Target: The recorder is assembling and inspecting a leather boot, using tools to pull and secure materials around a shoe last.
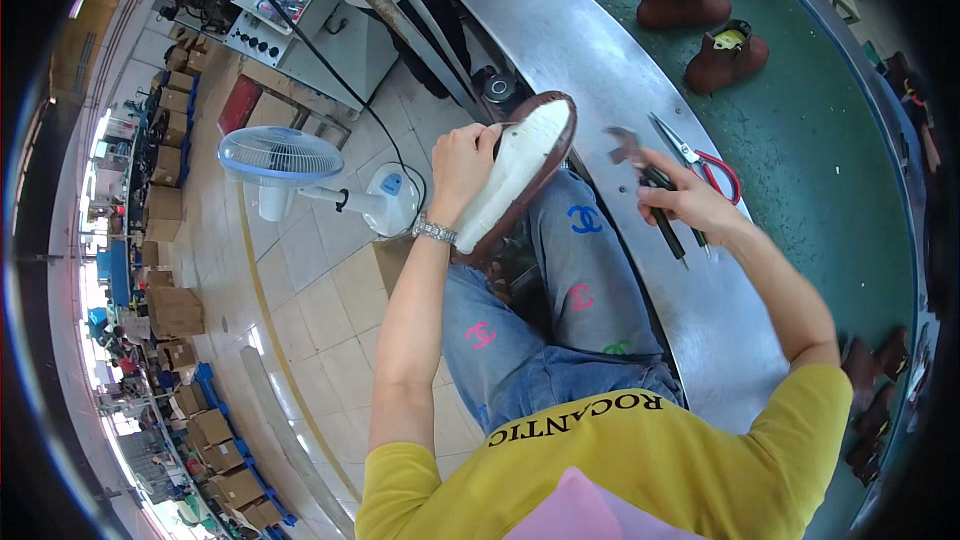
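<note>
Worker seated at a bench, shown from near to far; clock directions are taken from the shoe [524,162], with twelve at the top of the view. Between five and six lie the yellow shirt [620,450], crossed by dark, legible lettering, and beyond it the jeans [590,280], printed with blue, pink and green emblems. The brown shoe is raised above the knees, tilted, its white underside up and long axis running from seven to one. The left hand [465,168] is closed on its nine o'clock edge. At three, the right hand [690,198] is curled around a hammer [622,145], its head blurred and apart from the shoe; whether the dark pen-like tools [668,235] below are also gripped cannot be told. The step in hand appears to be bringing shoe and hammer together; a blow from this pose would call for a firm left hold and a clear swing. Scissors [688,152] with red handles lie beyond the hammer on the metal bench [570,40]. Farther off stand two boots [725,55] at two, a fan [280,155] at nine and cartons [175,310] past eight, any print there too small to read.
</note>
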{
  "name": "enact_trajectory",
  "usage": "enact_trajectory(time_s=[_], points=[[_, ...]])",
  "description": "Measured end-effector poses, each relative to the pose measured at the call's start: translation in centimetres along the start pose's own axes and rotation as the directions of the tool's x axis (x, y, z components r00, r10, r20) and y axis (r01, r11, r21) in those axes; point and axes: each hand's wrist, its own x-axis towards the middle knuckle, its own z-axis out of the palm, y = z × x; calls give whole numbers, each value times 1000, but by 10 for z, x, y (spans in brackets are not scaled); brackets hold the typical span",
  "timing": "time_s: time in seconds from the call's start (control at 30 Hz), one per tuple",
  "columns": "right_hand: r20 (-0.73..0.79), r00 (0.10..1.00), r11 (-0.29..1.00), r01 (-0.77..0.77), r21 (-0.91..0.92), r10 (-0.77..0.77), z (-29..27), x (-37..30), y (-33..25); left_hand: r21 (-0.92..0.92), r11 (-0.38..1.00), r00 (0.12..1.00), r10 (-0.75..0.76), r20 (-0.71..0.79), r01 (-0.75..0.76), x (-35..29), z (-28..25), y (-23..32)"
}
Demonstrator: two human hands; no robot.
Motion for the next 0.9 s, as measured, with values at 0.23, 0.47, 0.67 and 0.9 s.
enact_trajectory(time_s=[0.23, 0.47, 0.67, 0.9], points=[[510, 857, 490, 415, -767, 71, 39, 52, -78, -103, 992, 984, 86, 157, -70, -55, -14, 37], [413, 909, 304, 410, -860, -60, 64, 26, -62, 9, 1000, 996, -2, -86, 3, -86, 25, 46], [334, 843, 209, 448, -869, -421, 61, -5, -20, 6, 984, 955, 174, -241, -177, -100, 33, 48], [524, 844, -298, 474, -828, -115, 73, -1, -101, 170, 950, 914, 299, -274, -260, -103, 47, 33]])
